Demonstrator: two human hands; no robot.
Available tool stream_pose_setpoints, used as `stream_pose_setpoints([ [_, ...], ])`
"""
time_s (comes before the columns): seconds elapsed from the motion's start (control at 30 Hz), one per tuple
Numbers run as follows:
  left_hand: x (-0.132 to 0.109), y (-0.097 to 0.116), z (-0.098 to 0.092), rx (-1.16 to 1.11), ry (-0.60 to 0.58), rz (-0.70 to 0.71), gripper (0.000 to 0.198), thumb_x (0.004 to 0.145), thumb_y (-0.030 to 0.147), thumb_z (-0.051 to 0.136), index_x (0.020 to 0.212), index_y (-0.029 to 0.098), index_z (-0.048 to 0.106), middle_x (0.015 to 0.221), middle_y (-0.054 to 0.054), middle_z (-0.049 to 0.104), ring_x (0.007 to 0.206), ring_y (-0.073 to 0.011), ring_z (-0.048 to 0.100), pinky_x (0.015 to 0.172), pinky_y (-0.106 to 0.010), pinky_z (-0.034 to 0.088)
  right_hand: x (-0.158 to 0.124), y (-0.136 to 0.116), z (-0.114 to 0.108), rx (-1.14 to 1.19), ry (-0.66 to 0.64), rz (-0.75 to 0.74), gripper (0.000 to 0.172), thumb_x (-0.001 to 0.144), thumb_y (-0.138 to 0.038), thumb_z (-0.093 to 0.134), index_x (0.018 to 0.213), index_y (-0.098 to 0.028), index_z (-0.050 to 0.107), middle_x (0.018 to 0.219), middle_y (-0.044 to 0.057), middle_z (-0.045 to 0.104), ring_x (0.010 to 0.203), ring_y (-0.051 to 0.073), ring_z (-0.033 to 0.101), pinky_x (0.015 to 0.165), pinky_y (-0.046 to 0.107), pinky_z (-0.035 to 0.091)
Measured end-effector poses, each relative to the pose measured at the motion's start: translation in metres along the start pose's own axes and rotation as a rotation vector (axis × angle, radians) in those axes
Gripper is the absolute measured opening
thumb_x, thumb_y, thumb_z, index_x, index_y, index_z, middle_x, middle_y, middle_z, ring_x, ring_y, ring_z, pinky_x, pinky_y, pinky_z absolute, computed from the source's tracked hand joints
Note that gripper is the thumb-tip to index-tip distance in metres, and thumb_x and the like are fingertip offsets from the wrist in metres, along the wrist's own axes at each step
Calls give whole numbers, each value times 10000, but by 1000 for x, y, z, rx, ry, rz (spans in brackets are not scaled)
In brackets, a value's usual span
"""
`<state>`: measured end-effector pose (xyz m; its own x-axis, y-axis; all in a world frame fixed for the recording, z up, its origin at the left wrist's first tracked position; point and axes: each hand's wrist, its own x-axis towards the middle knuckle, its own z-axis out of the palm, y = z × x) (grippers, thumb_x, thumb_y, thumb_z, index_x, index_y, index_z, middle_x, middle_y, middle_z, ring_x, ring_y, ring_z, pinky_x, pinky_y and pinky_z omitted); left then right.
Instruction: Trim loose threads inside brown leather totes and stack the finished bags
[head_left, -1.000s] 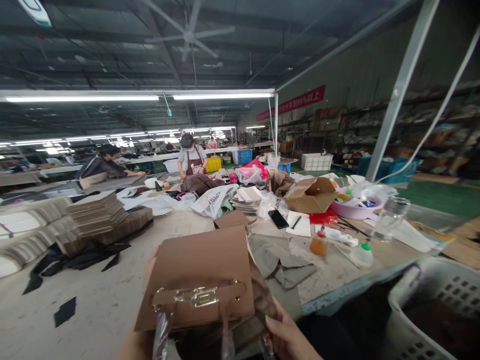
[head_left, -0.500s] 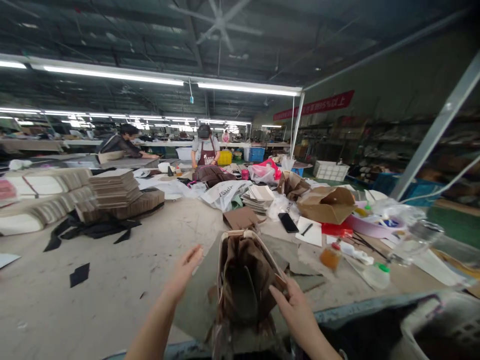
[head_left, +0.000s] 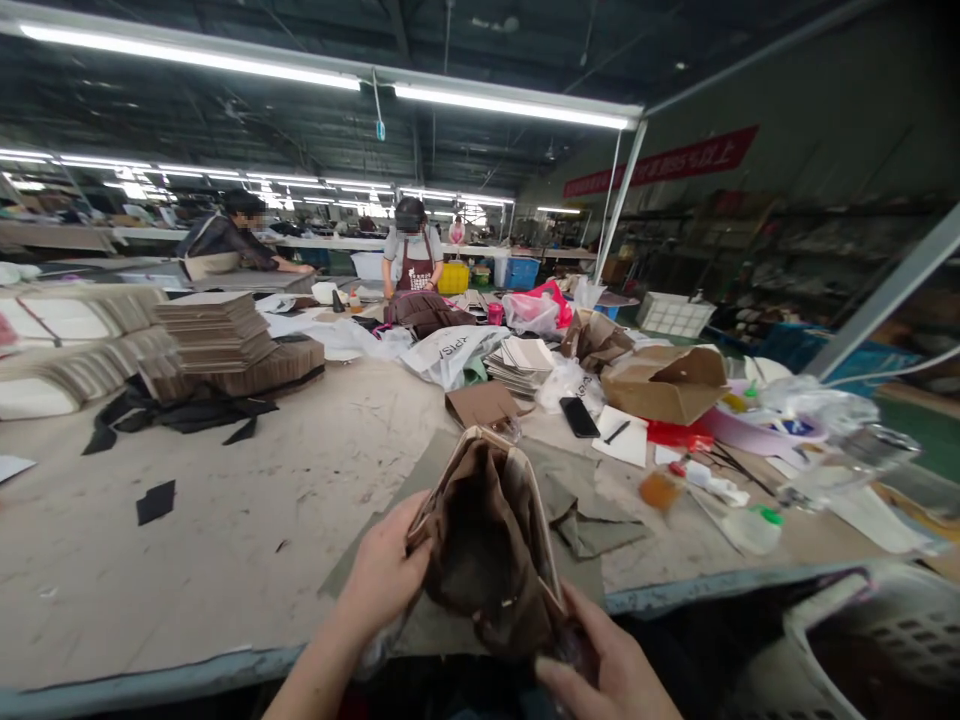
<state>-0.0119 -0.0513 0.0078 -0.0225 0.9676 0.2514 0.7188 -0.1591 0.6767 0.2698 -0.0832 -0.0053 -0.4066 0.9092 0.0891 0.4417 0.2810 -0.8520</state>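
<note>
A brown bag (head_left: 480,540) with a pale rim and dark brown lining stands with its mouth open toward me at the table's near edge. My left hand (head_left: 394,560) grips its left rim, the thumb inside and the fingers outside. On the lower right, my right hand (head_left: 592,650) is closed around the bag's other side; part of that grip is blurred. Under and behind the bag lies a sheet of grey-green cloth (head_left: 592,525). A flat brown piece (head_left: 484,402) rests just beyond the bag.
Stacks of beige panels (head_left: 214,335) and black strips (head_left: 172,420) lie on the left. To the right are a phone (head_left: 577,417), a cardboard box (head_left: 664,383), an amber bottle (head_left: 660,488) and a green-capped bottle (head_left: 757,528). A co-worker in an apron (head_left: 415,255) stands across the table.
My left hand, open and apart from the bag before, now grips its left rim. My right hand has shifted lower along the right side. The bag has tilted, and the view has dipped.
</note>
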Motion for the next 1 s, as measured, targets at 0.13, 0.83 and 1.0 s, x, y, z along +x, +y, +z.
stream_pose_setpoints([
  [0.13,10,-4,-24,-46,-77,-22,492,737,197,559,1227,242,553,1258,-26,576,1178,-236,506,1042,-362,372,-6,-18,-52,-190,-136,-17,633,676,-341,732,1275,-287,537,1200,83,593,1062,309,565,907,399,474],
  [0.83,14,14,2,54,111,-69,352,840,383,525,1116,201,648,1102,-47,674,1017,-230,625,932,-347,483,182,-69,-34,-814,-265,-554,125,841,-318,608,861,-198,637,875,9,641,817,156,591,662,228,376],
  [1.0,15,10,2,36,124,-127,376,824,389,541,1122,186,645,1118,-57,666,1030,-238,618,956,-360,469,183,-69,-36,-834,-257,-540,126,841,-336,607,850,-221,658,780,-4,660,762,164,598,644,234,361],
])
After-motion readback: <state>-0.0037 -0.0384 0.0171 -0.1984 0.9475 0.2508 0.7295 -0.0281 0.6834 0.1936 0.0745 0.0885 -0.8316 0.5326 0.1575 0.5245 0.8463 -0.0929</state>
